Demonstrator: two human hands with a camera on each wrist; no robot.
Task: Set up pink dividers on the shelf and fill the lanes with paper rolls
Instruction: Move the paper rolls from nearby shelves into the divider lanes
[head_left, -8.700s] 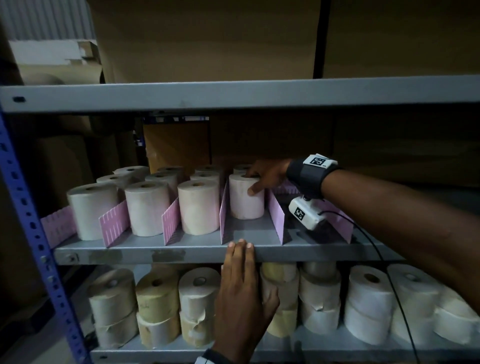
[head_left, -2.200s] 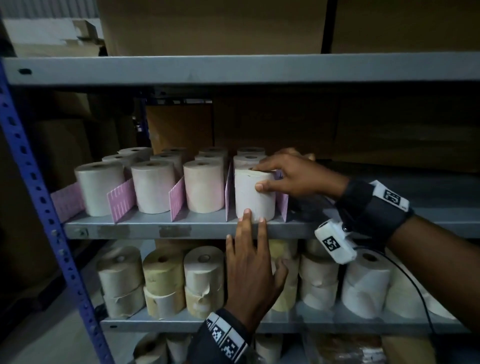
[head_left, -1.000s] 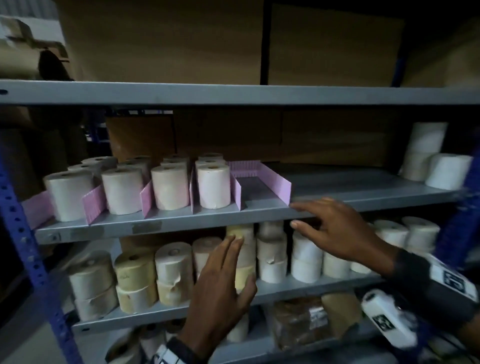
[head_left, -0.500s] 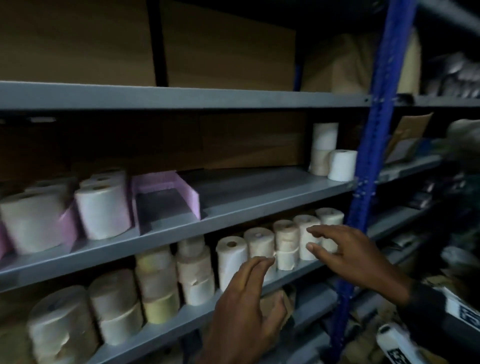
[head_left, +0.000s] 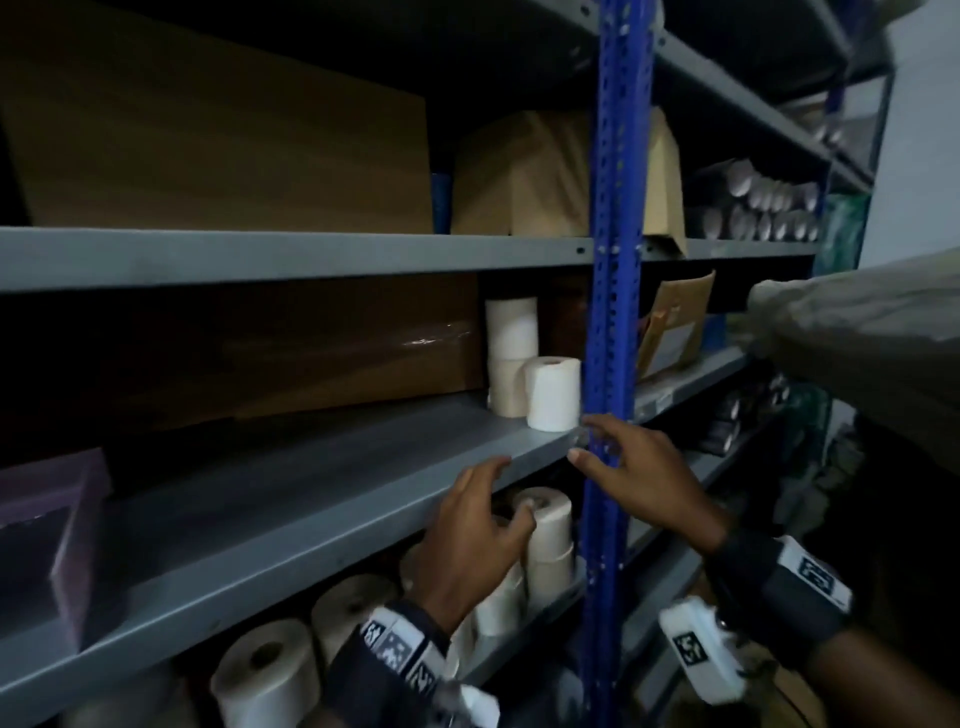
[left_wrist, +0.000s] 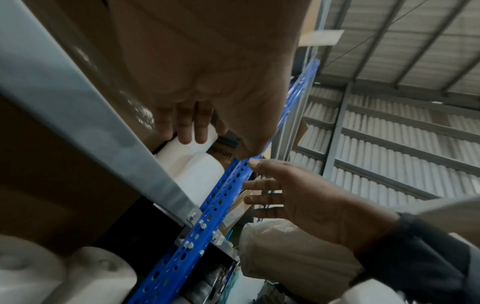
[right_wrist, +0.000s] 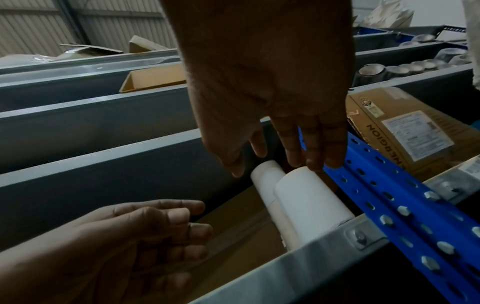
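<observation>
Three white paper rolls stand at the right end of the grey middle shelf (head_left: 291, 499): two stacked (head_left: 511, 332) and one in front (head_left: 553, 392), right beside the blue post (head_left: 615, 312). My right hand (head_left: 587, 441) hovers with spread fingers at the shelf's front edge, just below the front roll (right_wrist: 309, 197), holding nothing. My left hand (head_left: 511, 488) is a little lower and to the left, fingers relaxed and empty, in front of the shelf edge. A pink divider lane (head_left: 67, 525) shows at the far left. In the left wrist view my left fingers (left_wrist: 192, 127) point toward the white roll (left_wrist: 192, 170).
The shelf below holds several cream rolls (head_left: 545, 525). Brown cardboard boxes (head_left: 223, 135) fill the shelf above, and another sits behind the middle shelf. A pale sack (head_left: 857, 322) juts in at the right. Beyond the blue post lie a labelled carton (right_wrist: 405, 127) and dark tubes (head_left: 753, 192).
The view has swung right along the shelf, away from the filled pink lanes. Both empty hands moved right and up, from the lower-shelf rolls to the middle shelf's edge near the loose white rolls.
</observation>
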